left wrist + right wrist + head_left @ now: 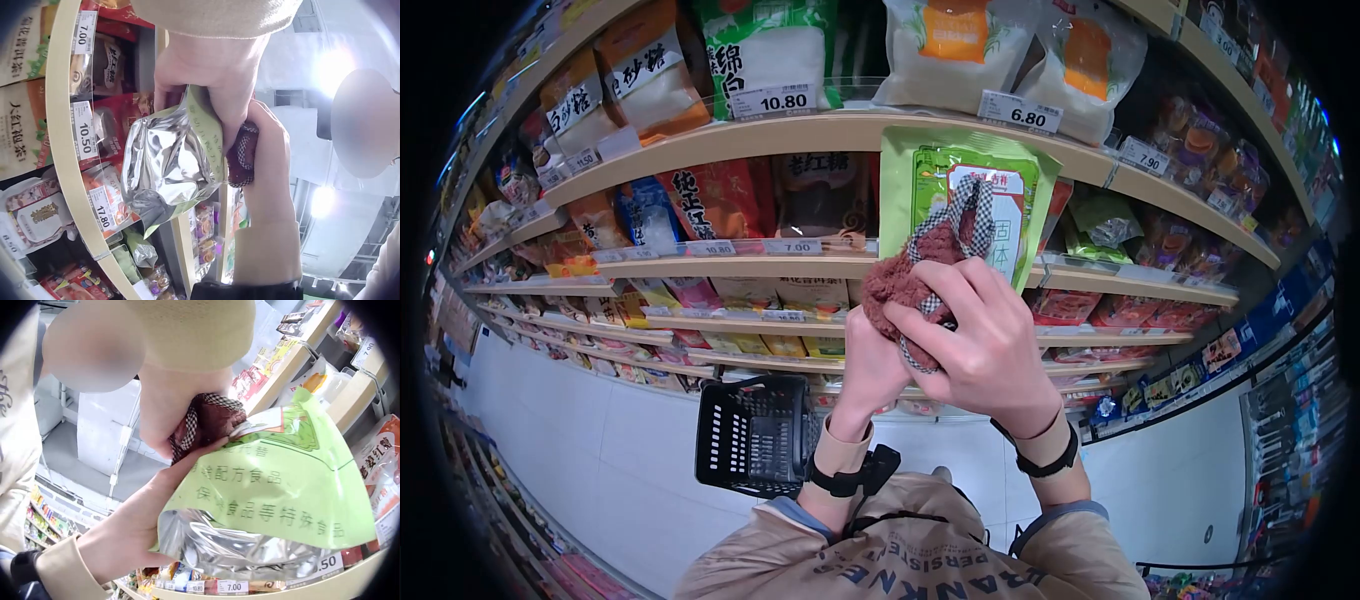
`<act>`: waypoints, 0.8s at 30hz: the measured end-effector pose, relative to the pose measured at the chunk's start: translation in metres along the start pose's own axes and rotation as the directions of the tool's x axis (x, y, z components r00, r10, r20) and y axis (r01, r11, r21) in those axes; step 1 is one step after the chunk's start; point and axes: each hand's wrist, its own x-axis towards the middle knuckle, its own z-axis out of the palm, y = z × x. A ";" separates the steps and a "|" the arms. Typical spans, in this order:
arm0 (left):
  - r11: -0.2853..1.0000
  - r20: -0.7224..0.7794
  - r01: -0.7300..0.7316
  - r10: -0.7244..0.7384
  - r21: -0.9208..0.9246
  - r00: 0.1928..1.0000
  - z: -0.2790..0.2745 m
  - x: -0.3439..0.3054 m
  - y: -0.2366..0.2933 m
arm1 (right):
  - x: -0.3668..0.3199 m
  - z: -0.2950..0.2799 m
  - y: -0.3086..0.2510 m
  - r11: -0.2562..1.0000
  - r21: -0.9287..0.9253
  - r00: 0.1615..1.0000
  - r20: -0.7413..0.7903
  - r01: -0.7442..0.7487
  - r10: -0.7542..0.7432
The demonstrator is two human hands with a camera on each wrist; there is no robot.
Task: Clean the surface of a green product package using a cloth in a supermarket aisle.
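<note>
A green food pouch with a silver back stands up in front of the shelf. My left hand grips its lower edge, and the left wrist view shows thumb and fingers pinching the pouch. My right hand holds a fuzzy brown cloth with black-and-white checked edging. That cloth lies against the pouch's printed front, and its checked strip loops up over the label. In the left wrist view the right hand shows just behind the left, and the pouch's underside hangs wide.
Sugar bags fill the upper shelf above the pouch, with price tags along the edge. More packets line the shelves below. A black shopping basket stands on the floor at left, in front of the shelving.
</note>
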 end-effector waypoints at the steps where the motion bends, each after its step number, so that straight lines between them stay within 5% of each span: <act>1: 1.000 0.002 -0.018 0.018 -0.011 1.000 -0.001 0.000 -0.001 | -0.003 -0.002 0.000 0.999 0.021 0.999 0.039 0.037 -0.038; 4: 0.999 0.018 -0.025 0.025 -0.032 1.000 -0.001 0.002 0.006 | -0.008 -0.013 0.013 1.000 0.004 0.994 -0.103 -0.019 0.019; 7: 0.941 0.149 0.251 -0.222 -0.227 0.964 -0.006 -0.002 0.016 | -0.015 -0.024 0.027 0.983 -0.012 0.955 -0.241 -0.182 0.174; 15: 0.935 0.137 0.191 -0.156 -0.299 0.978 -0.005 0.001 0.021 | -0.029 -0.030 0.037 0.868 0.078 0.785 -0.393 -0.490 0.479; 18: 0.932 0.168 0.250 -0.211 -0.263 0.963 -0.004 0.000 0.020 | -0.028 -0.024 0.021 0.934 0.001 0.880 -0.336 -0.358 0.337; 22: 0.995 0.037 0.071 -0.068 -0.071 0.997 -0.001 -0.002 0.011 | -0.019 -0.013 -0.007 0.994 0.039 0.986 -0.129 -0.102 0.106; 24: 0.961 0.027 -0.243 0.242 0.135 0.970 -0.001 -0.004 0.016 | -0.019 -0.004 -0.017 0.997 -0.065 0.999 -0.044 -0.029 0.026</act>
